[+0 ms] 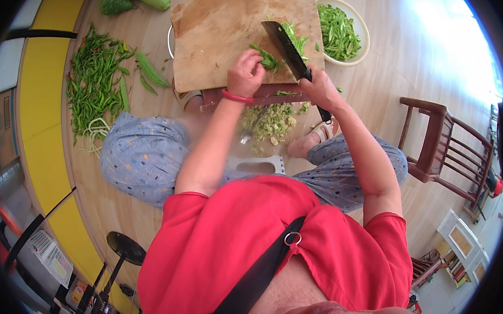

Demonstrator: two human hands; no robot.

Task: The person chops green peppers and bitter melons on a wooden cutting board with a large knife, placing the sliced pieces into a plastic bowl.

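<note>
My right hand (320,89) is closed around the black handle of a cleaver (284,44). Its dark blade slants up and left over the right part of a wooden cutting board (213,31). Just left of the blade, my left hand (246,73), with a red bangle at the wrist, has its fingers curled on a green piece of bitter melon (267,58). Pale green slices (295,38) lie on the board beyond the blade. To the board's right stands a cream bowl (362,37) heaped with bitter melon slices (339,32).
Green chili peppers (95,80) are spread on the floor at left, beside a whole bitter melon (151,70). More green gourds (116,3) lie at far left. Scraped pulp (275,123) and a spoon (246,137) are below the board. A wooden chair (447,144) stands at right.
</note>
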